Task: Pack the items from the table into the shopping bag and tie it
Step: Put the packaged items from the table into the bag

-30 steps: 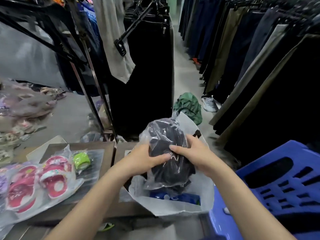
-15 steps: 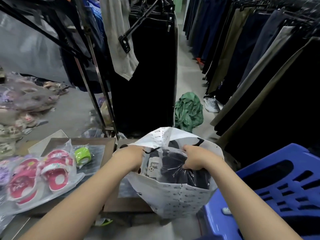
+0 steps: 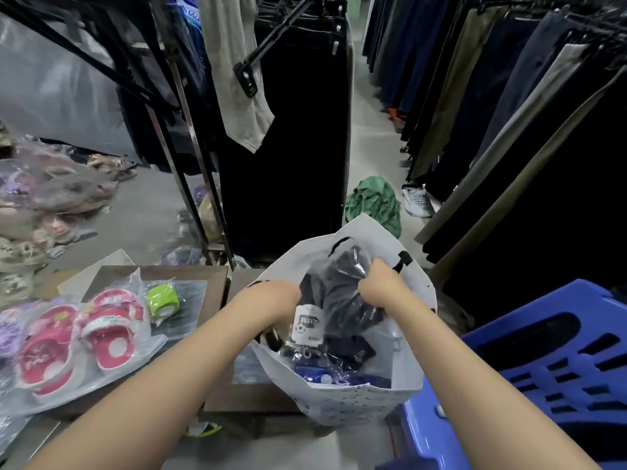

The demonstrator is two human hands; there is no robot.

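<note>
A white printed shopping bag point(image 3: 353, 403) stands open at the table's right end. Inside it lies a clear plastic pack of black clothing point(image 3: 342, 286) with a white label, and something blue shows below it. My right hand point(image 3: 381, 283) is closed on the top of that pack, inside the bag. My left hand point(image 3: 271, 298) grips the bag's left rim near its black handle. On the table point(image 3: 207, 283) to the left lie packed pink sandals point(image 3: 84, 337) and a green roll point(image 3: 163, 300) in clear plastic.
A blue plastic stool point(image 3: 543, 378) stands close on the right. Racks of hanging trousers line both sides of the aisle. A green cloth point(image 3: 373, 201) and a white shoe lie on the floor beyond the bag. Bagged shoes pile up at far left.
The black clothing pack went from above the bag down into it. My left hand left the pack and took the bag's rim. My right hand stays on the pack.
</note>
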